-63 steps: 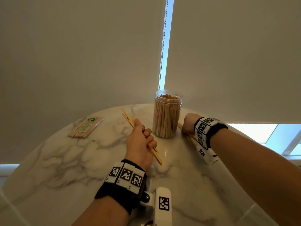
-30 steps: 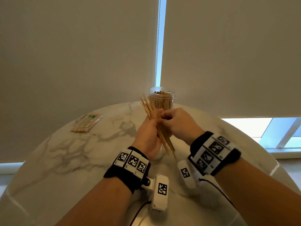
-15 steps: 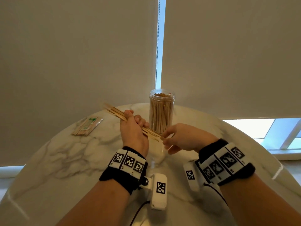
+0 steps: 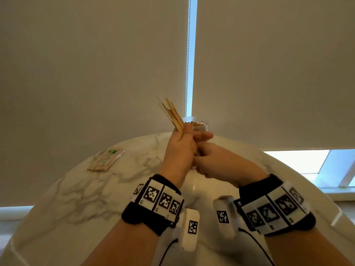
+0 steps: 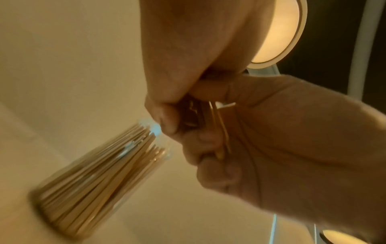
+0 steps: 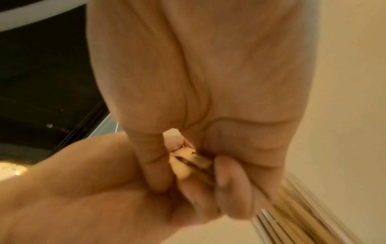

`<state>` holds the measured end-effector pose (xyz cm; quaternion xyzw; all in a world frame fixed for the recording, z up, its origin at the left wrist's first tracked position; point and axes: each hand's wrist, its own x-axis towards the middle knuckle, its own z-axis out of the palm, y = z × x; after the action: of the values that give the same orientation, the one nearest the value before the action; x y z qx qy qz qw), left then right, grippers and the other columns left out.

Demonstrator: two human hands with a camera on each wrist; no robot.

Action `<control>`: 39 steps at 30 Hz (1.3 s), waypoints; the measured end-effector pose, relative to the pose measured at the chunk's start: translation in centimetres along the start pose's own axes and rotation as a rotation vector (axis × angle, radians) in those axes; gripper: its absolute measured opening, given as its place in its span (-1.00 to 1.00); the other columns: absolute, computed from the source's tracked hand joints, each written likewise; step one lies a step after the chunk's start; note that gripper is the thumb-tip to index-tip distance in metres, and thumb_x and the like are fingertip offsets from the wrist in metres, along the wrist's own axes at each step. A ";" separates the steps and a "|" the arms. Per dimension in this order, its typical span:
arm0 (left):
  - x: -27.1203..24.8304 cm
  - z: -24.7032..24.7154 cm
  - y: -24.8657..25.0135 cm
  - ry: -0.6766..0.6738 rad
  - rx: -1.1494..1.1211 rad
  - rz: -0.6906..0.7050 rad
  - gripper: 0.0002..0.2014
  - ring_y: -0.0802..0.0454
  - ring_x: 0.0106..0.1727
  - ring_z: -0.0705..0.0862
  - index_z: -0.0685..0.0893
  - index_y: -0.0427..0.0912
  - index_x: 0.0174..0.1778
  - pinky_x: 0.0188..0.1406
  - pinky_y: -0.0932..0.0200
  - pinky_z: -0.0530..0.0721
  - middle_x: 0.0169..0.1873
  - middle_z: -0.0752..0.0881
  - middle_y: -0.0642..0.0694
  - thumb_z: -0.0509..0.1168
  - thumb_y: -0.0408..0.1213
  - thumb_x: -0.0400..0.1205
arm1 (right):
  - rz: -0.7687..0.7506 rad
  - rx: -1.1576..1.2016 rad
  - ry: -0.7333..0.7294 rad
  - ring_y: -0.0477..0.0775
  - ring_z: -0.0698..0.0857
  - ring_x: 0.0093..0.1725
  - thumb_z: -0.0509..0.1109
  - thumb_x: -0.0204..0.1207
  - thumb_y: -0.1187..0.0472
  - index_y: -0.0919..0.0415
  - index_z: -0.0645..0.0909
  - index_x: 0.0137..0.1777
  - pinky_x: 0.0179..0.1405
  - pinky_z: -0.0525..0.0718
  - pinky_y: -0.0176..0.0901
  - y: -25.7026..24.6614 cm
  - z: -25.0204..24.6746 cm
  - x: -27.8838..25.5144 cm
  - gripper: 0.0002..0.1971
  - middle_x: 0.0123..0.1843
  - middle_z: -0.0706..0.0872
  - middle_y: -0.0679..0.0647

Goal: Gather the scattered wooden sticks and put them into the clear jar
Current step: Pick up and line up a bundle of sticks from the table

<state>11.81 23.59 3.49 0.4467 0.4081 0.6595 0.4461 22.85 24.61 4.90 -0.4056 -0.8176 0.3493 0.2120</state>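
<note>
Head view: left hand (image 4: 179, 148) and right hand (image 4: 217, 162) fingers clamped on wooden sticks (image 4: 173, 117), squaring the bundle; next, lower it into clear jar (image 4: 197, 126) at 12 o'clock.

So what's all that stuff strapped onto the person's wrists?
Both forearms are bare, with no sleeves. Each wrist wears a black fabric wristband faced with white square panels printed with black pixel-like codes; the right band looks the same. A small white boxy camera module, also carrying a code, hangs under each wrist, trailing a thin black cable.
</note>
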 end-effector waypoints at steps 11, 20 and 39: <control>1.1 -1.6 0.9 -0.210 0.002 -0.131 -0.57 -0.06 0.24 0.77 0.62 -0.25 0.41 0.22 0.02 0.73 0.20 0.80 -0.16 0.12 -0.02 0.80 | 0.017 0.202 0.088 0.01 0.47 -0.38 0.24 0.72 0.06 0.29 0.61 0.11 -0.45 0.51 -0.17 0.0 0.2 0.7 -0.73 -0.26 0.55 0.14; 1.8 -3.0 2.2 -0.017 -0.179 -0.071 -0.45 -0.10 0.23 0.76 0.59 -0.14 0.37 0.29 -0.15 0.65 0.20 0.77 -0.26 0.40 0.12 0.55 | 0.034 -0.165 0.037 -0.08 0.56 -0.35 0.11 0.75 -0.20 0.05 0.60 -0.01 -0.25 0.58 -0.10 1.0 -0.9 0.4 -0.62 -0.26 0.63 -0.01; 1.0 -1.9 2.9 -0.097 -0.256 -0.238 -0.67 -0.16 0.25 0.77 0.60 -0.29 0.42 0.36 -0.18 0.64 0.23 0.77 -0.27 0.07 -0.36 0.79 | 0.020 -0.432 0.302 -0.02 0.62 -0.42 0.38 0.51 -0.35 -0.07 0.60 -0.33 -0.32 0.63 -0.07 3.2 -1.0 1.9 -0.60 -0.46 0.60 -0.04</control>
<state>9.16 23.48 5.93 0.3658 0.3487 0.6264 0.5935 23.98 27.90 3.30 -0.4971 -0.8283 0.1041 0.2365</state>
